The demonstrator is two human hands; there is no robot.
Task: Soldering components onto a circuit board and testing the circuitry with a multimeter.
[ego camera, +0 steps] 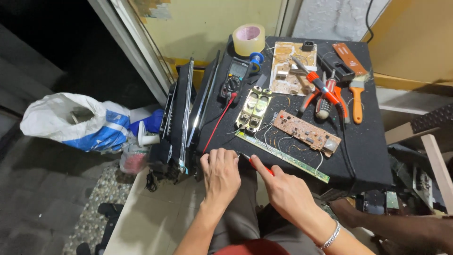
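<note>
Left hand (220,174) flat, fingers spread, on the near table edge (363,156); right hand (285,191) pinching a red probe (258,166). Probe tip touching the long green strip board (283,157).

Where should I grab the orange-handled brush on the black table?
Judging by its pose, take the brush by its orange handle, coming from the near side: the handle points toward you and lies bare, while the bristles point away and the pliers crowd its left.

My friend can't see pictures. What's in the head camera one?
A person's right hand holds a red probe by a long green circuit strip on a black table; the left hand rests beside it.
</note>
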